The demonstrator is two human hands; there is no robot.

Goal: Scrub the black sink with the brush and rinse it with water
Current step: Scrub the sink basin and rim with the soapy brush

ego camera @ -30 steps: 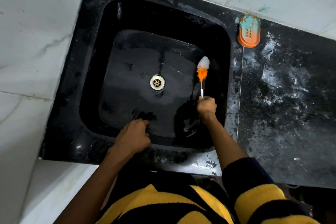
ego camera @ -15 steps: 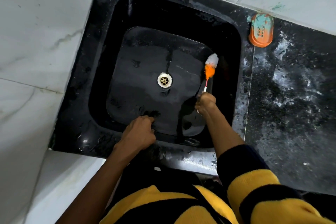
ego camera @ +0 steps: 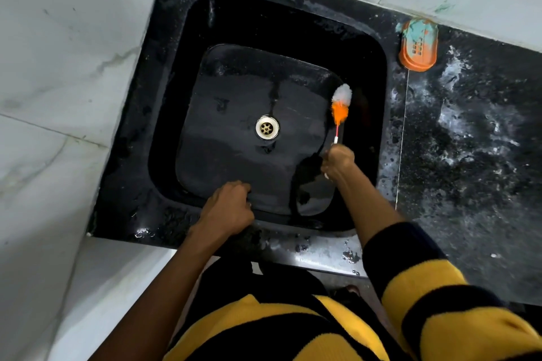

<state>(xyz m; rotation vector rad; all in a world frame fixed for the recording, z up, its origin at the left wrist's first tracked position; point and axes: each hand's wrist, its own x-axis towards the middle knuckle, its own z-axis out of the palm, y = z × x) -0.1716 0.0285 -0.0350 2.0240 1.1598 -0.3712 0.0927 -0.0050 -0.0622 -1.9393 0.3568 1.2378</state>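
Dim, uneven light. Black sink point(ego camera: 176, 114) swallows detail; walls of basin nearly featureless. Soft sheen on wet floor of basin, just beyond fingers of left hand point(ego camera: 227, 208). Dark shadow patch beside right hand point(ego camera: 337, 163), on the side toward the left hand. Small bright glints on sink rim below left wrist. Right hand slightly motion-blurred; brush point(ego camera: 340, 105) tip soft. Marble wall point(ego camera: 58, 67) greyish, flatly lit. Wide-angle bending of straight edges toward frame borders.
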